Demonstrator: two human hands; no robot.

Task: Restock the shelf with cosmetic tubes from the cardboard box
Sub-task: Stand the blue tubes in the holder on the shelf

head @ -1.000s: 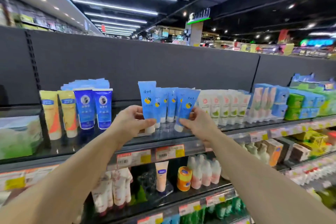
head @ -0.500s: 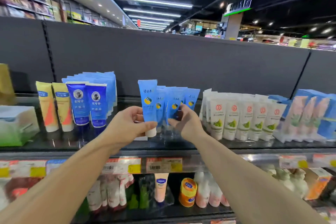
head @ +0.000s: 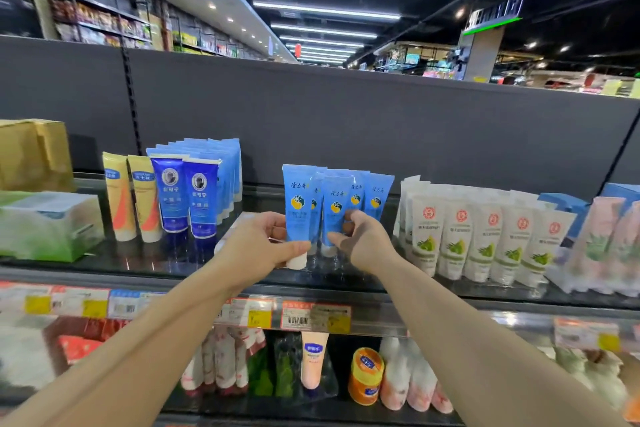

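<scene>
Up front, on the glass shelf, a cluster of light blue tubes standing cap-down, crimped ends up. Left hand curled round the front-left light blue tube, thumb across its lower face, fingers behind; white cap just showing under the thumb. Right hand pinching the next tube in that cluster, thumb in front, fingertips partly tucked behind the tube and hard to make out. Lower halves of both held tubes covered by the hands. Rear tubes of the cluster mostly hidden, only tops and a strip of print visible.

Left of the cluster: dark blue tubes with a paler blue row behind, then two yellow tubes. Further left still, a cardboard box, cut off by the frame edge, contents not visible. Right of the cluster: a row of white tubes with green print. Below the cluster, price tags on the shelf edge, blurred, print unreadable.
</scene>
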